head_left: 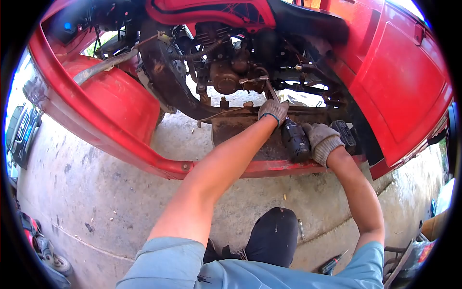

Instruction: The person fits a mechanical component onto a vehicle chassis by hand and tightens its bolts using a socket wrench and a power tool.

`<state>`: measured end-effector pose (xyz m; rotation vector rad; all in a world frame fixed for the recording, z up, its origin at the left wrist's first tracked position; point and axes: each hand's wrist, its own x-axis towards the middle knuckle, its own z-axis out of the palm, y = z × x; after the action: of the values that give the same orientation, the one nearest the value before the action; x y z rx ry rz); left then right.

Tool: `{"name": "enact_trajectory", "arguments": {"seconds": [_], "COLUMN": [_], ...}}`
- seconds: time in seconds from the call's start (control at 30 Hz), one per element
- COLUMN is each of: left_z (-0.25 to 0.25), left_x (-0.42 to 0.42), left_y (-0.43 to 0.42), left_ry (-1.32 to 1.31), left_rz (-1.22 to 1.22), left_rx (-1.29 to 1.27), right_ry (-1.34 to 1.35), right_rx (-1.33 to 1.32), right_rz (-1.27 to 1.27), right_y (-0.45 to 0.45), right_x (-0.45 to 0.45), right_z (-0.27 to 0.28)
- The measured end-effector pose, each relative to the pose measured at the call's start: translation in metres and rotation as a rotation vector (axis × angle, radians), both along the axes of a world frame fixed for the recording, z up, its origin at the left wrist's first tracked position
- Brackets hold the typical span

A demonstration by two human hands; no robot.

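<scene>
Drill (295, 140): gloved right hand (323, 140) wrapped round it, left hand (273, 110) curled round its shaft (273, 90). Engine (226, 77) just beyond the hands; red sill edge (269, 168) nearer, then broad floor (120, 207).

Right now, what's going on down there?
A person is working at the open side of a red vehicle. The gloved right hand grips a black cordless power tool, apparently an impact wrench, by the red sill. The gloved left hand appears wrapped around the metal shaft at its front, which points up toward the engine. I can't tell what the shaft meets there.
</scene>
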<state>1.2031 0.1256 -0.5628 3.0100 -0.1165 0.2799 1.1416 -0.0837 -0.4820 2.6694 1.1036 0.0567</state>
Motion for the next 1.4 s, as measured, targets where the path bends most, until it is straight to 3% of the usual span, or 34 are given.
{"name": "enact_trajectory", "arguments": {"seconds": [0.17,0.3,0.37,0.43,0.6,0.7,0.8,0.9,1.03,1.07,1.17,1.27,1.4], "left_z": [-0.018,-0.025,-0.017,-0.017,-0.029,-0.025,-0.011,-0.030,0.008,0.005,-0.020,-0.029,-0.034], "left_x": [0.022,0.011,0.006,0.005,-0.003,-0.017,-0.034,-0.023,-0.045,-0.043,-0.026,-0.018,-0.015], "left_y": [0.016,0.028,0.027,0.025,0.017,0.020,0.019,0.019,0.013,0.013,0.014,0.014,0.013], "left_ry": [-0.092,-0.023,0.023,0.033,-0.079,-0.148,-0.092,-0.088,-0.012,-0.011,-0.084,-0.017,-0.020], "left_rz": [0.028,-0.009,0.013,0.031,0.046,-0.017,-0.015,-0.038,0.001,0.001,0.005,-0.018,-0.001], "left_rx": [-0.084,0.022,0.062,0.120,0.102,0.012,-0.309,-0.410,-0.570,-0.574,-0.270,-0.538,-0.452], "right_ry": [-0.035,0.070,0.079,0.104,0.175,0.182,0.199,0.194,0.242,0.242,0.216,0.244,0.252], "right_rx": [-0.045,-0.074,-0.054,0.153,0.154,0.139,0.144,0.149,0.178,0.174,0.193,0.221,0.236], "right_rz": [-0.001,-0.020,-0.039,-0.046,-0.110,-0.128,-0.141,-0.123,-0.136,-0.137,-0.130,-0.153,-0.138], "right_y": [0.021,0.039,0.040,0.034,0.040,0.042,0.045,0.046,0.049,0.047,0.043,0.044,0.045], "right_x": [0.023,0.026,0.024,0.029,0.028,0.036,0.040,0.045,0.035,0.040,0.053,0.052,0.051], "right_z": [-0.019,-0.032,-0.037,-0.040,-0.033,-0.034,-0.039,-0.043,-0.026,-0.035,-0.057,-0.061,-0.058]}}
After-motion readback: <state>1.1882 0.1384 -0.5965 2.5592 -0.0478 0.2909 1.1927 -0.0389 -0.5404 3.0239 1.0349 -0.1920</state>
